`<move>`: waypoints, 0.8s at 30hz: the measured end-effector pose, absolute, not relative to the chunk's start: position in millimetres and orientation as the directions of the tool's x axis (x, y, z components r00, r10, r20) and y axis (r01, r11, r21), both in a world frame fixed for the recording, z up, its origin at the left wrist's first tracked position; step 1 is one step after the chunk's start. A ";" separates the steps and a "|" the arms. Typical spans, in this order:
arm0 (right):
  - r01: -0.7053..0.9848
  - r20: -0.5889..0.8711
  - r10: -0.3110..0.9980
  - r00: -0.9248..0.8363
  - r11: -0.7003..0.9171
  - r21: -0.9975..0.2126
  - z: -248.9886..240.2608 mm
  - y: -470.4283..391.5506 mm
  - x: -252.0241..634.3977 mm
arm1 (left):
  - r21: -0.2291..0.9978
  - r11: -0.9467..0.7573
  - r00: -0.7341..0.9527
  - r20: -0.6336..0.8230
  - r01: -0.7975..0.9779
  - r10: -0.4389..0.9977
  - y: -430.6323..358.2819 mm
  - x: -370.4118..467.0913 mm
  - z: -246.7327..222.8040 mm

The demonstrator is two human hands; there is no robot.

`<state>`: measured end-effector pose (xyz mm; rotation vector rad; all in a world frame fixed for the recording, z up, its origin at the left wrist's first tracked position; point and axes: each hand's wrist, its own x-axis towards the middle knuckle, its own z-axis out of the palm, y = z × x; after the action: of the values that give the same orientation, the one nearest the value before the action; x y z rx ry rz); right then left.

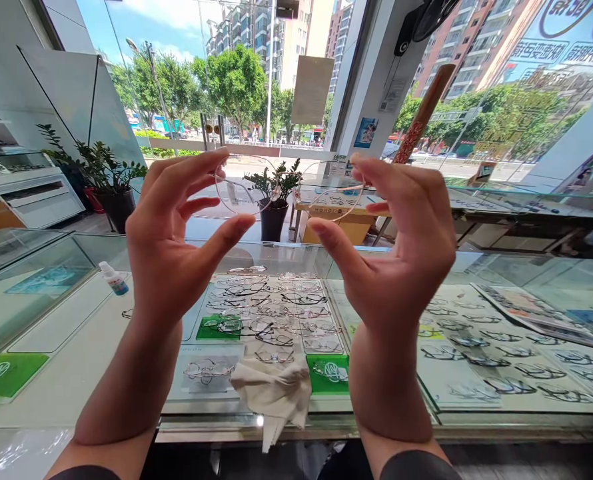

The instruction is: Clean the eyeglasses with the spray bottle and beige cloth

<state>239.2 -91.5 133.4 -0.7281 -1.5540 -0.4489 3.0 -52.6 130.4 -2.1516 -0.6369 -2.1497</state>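
Note:
A pair of thin-rimmed eyeglasses (217,193) is held up in front of the window, above the glass display counter. My left hand (176,227) grips its left rim, index finger at the top and thumb near the bottom edge. On the opposite side my right hand (401,227) holds the right rim in the same way, fingertips at the upper corner and thumb below. The lenses are clear, and a potted plant behind shows through. A crumpled beige cloth (274,393) lies on the counter below, between my forearms.
Rows of eyeglasses frames (261,310) fill the glass counter (301,420). A small spray bottle (114,279) stands to the left, near a green card (11,375). At the right lies a magazine (531,307). Beyond are a potted plant (275,217) and a wooden table (321,230).

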 end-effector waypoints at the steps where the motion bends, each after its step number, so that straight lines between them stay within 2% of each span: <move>1: 0.712 0.988 0.152 -0.001 0.694 -0.106 133.1 -90.6 238.0 | 0.248 -0.914 -0.063 0.969 0.321 0.241 -51.7 6.6 129.0; 6: 0.769 1.000 0.001 -0.031 0.639 0.023 128.8 -85.7 231.9 | 0.129 -0.915 -0.200 0.978 0.383 0.054 -40.5 18.1 122.4; 8: 0.760 0.999 0.045 -0.016 0.649 -0.017 126.1 -84.8 231.0 | 0.100 -0.920 -0.204 0.979 0.379 0.023 -35.5 19.1 121.3; 10: 0.725 0.990 0.144 0.002 0.681 -0.101 124.5 -86.2 231.4 | 0.084 -0.920 -0.197 0.980 0.384 0.007 -32.7 19.3 121.3; 14: 0.580 0.963 0.270 0.015 0.782 -0.228 128.3 -95.7 232.1 | 0.067 -0.927 -0.224 0.974 0.369 -0.019 -30.8 19.8 122.8; 20: 0.502 0.967 0.185 0.172 0.828 -0.248 137.4 -101.0 225.2 | -0.002 -0.928 -0.201 0.976 0.373 -0.084 -26.7 20.6 122.2; 24: 0.527 0.964 0.171 0.204 0.810 -0.256 137.1 -95.1 223.3 | 0.039 -0.920 -0.168 0.985 0.390 -0.029 -30.0 20.5 120.8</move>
<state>223.3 -95.1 137.1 -0.6232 -1.3664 -0.2719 20.5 -30.0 120.8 -1.8198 -0.4132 -2.1694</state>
